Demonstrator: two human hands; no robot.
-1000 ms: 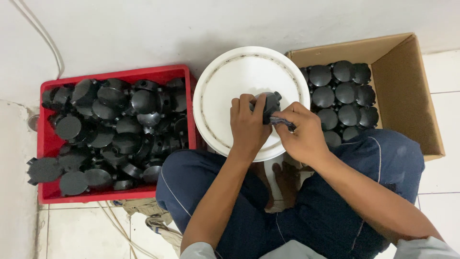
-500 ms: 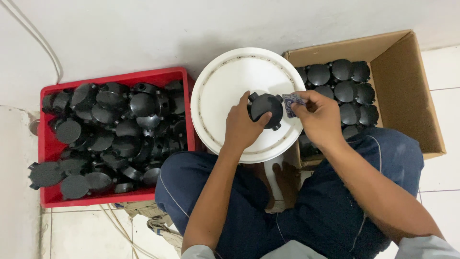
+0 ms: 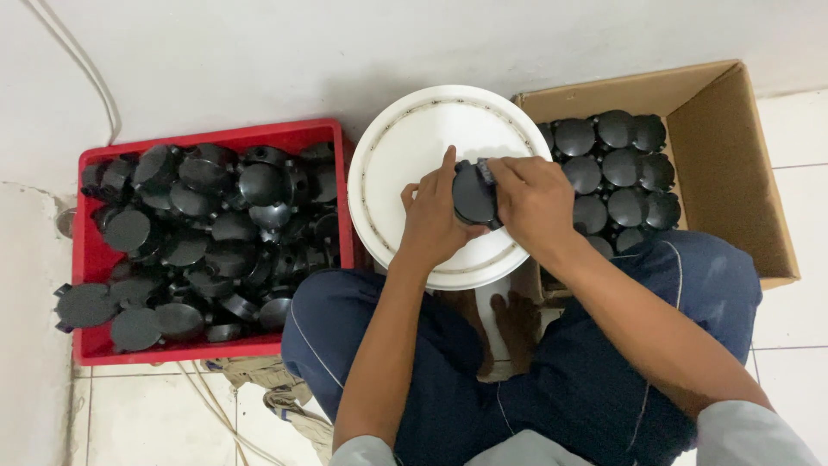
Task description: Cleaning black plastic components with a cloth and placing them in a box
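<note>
Head view: a seated person in dark blue trousers works over a round white lid, smooth plastic with a ridged ring near its rim.
Left hand: the left hand is closed around a black round box, thumb on its left edge, fingers underneath.
Right hand: the right hand presses down on the box's right side, fingers curled on a small scrap of cloth (only a bluish corner shows).
Box: matte black plastic, disc-shaped with short stubs at the edge, held just above the lid's right half.
Red crate: the red crate to the left is rigid plastic, rectangular, heaped with loose black boxes lying at all angles.
Cardboard box: the cardboard box to the right is plain brown, holding packed black boxes in neat rows, flat faces up.
Floor: the floor is pale glossy tile; a white wall stands behind.
</note>
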